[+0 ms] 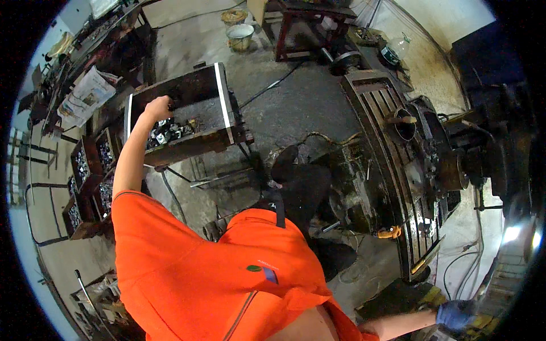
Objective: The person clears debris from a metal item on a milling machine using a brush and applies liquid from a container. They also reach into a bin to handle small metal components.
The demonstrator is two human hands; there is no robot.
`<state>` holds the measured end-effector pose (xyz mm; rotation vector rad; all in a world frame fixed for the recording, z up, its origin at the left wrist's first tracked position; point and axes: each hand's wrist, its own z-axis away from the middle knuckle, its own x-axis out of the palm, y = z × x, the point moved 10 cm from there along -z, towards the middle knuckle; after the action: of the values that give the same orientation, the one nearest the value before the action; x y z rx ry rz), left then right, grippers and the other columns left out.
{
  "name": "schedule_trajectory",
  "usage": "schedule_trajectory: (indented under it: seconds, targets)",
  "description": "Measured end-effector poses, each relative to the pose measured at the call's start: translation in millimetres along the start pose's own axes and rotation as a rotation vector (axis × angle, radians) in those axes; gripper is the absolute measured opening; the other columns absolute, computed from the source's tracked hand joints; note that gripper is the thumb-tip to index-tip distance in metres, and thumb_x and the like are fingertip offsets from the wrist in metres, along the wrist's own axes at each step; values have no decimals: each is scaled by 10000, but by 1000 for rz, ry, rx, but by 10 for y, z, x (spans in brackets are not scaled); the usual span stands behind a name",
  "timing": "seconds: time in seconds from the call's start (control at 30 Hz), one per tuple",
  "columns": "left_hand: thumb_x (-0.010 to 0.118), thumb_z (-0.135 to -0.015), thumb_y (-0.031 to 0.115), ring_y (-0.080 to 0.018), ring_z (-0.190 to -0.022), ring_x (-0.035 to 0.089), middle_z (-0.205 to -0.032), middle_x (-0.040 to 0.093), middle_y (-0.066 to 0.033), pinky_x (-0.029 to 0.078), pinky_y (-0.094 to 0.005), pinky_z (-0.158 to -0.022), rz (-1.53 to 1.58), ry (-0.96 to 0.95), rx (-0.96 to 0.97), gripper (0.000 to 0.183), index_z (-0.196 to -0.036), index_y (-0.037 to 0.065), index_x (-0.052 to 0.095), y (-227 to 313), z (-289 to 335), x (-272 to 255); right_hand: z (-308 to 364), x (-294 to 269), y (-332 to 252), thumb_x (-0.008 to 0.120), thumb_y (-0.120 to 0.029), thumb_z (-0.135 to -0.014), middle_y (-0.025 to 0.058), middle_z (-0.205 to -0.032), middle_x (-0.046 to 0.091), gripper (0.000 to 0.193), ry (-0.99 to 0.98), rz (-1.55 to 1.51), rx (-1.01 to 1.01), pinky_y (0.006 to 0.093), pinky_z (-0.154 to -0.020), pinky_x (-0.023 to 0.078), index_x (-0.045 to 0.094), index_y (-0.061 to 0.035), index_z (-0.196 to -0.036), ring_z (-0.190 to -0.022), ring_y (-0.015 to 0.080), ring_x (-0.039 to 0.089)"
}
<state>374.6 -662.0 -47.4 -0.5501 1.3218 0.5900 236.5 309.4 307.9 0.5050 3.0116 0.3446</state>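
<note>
At the far left, my bare left hand (158, 107) is over a dark metal box (187, 142) with white strips along two edges. Its fingers curl downward and look closed; whatever they hold, if anything, is hidden. Below that hand, small metal parts (170, 132), dark and shiny, lie heaped in the box. My right hand (456, 314), in a blue glove, is stretched out to the lower right, past the near end of a machine's slotted table (392, 170). Its fingers are blurred and dim, so their grip does not show.
Bins of small metal pieces (82, 162) stand left of the box. An orange-yellow handle (389, 232) sits beside the machine table, with a dark machine head (455, 169) at right. Farther off are a white bucket (240, 37) and a red-brown stand (313, 28). A cable (270, 86) crosses the floor.
</note>
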Motion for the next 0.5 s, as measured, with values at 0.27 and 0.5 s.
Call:
schedule_trajectory:
  seconds: [0.27, 0.5]
  targets:
    - [582, -676, 114, -273, -946, 565, -971, 600, -126, 454, -378, -779, -287, -131, 6, 309, -982, 85, 560, -128, -18, 625, -257, 119, 326, 539, -242, -785, 53, -722, 620, 168, -68, 199, -41, 324, -489, 417, 637, -107, -762, -596, 209, 573]
    - [639, -654, 149, -299, -981, 534, -1076, 549, -144, 447, -405, -801, -95, 28, 15, 445, -1074, 64, 519, -636, -404, 863, -743, -173, -56, 414, -206, -875, 82, -831, 572, 267, -15, -88, -127, 279, -650, 440, 557, -1, -970, -703, 167, 530]
